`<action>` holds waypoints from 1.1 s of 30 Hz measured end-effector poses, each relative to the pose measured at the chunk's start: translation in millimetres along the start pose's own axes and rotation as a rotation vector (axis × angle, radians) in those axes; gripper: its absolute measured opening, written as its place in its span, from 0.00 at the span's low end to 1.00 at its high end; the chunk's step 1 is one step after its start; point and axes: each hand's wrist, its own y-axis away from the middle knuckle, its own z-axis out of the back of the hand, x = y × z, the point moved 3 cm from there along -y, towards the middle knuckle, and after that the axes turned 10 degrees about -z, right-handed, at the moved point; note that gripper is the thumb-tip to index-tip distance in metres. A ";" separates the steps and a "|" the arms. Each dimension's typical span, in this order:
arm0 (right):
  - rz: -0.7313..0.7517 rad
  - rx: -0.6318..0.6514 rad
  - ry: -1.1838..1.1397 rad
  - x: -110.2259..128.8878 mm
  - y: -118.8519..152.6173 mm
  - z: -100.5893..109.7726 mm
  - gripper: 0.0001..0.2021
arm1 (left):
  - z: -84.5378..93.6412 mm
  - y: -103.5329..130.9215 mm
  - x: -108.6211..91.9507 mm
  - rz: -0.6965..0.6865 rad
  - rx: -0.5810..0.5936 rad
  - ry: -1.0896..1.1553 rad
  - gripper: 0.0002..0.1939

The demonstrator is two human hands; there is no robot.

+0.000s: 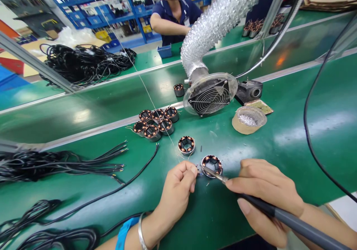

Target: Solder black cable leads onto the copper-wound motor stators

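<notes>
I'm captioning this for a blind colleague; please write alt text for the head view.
A person's right hand holds a soldering iron over a copper-wound ring on a green bench; the left hand pinches something small beside it. Beyond are more wound rings and a fan on a silver duct.

Left hand (178, 186), bare, angles up from the bottom edge, wrist (154, 226) pretty straight, thumb and index pinched, other fingers curled under. Bare right hand (264, 192) slants in from the lower right in a pen-ish grip. Fingers overlap there, so honestly can't tell which ones press.
</notes>
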 end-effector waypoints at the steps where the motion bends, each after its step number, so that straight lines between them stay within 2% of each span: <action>1: -0.001 -0.002 -0.005 0.0 -0.4 -0.2 0.16 | -0.1 -0.2 -0.4 0.000 -0.001 -0.002 0.15; 7: -0.001 -0.033 -0.039 -1.3 -1.7 -1.7 0.14 | -0.8 0.0 -2.4 -0.004 -0.001 -0.012 0.15; 13: 0.013 -0.072 0.040 -2.3 -1.1 2.5 0.16 | -1.8 0.4 -2.1 -0.035 0.006 -0.026 0.15; 19: 0.040 -0.134 0.025 -13.4 -3.6 -4.5 0.20 | -2.1 4.0 -1.6 -0.104 0.081 -0.032 0.17; 22: 0.016 -0.101 0.038 -21.6 -6.9 -15.6 0.19 | -0.5 6.6 -1.7 -0.157 0.147 -0.092 0.20; 27: 0.073 0.100 0.001 -27.5 -13.0 -37.2 0.13 | 1.1 7.9 -10.6 -0.254 0.236 -0.221 0.21; 30: 0.138 0.085 0.031 -25.5 -14.1 -39.5 0.14 | 0.8 7.2 -19.1 -0.295 0.299 -0.324 0.19; 33: 0.114 0.037 0.048 -23.5 -11.5 -35.7 0.13 | 1.7 6.7 -28.0 -0.381 0.332 -0.502 0.15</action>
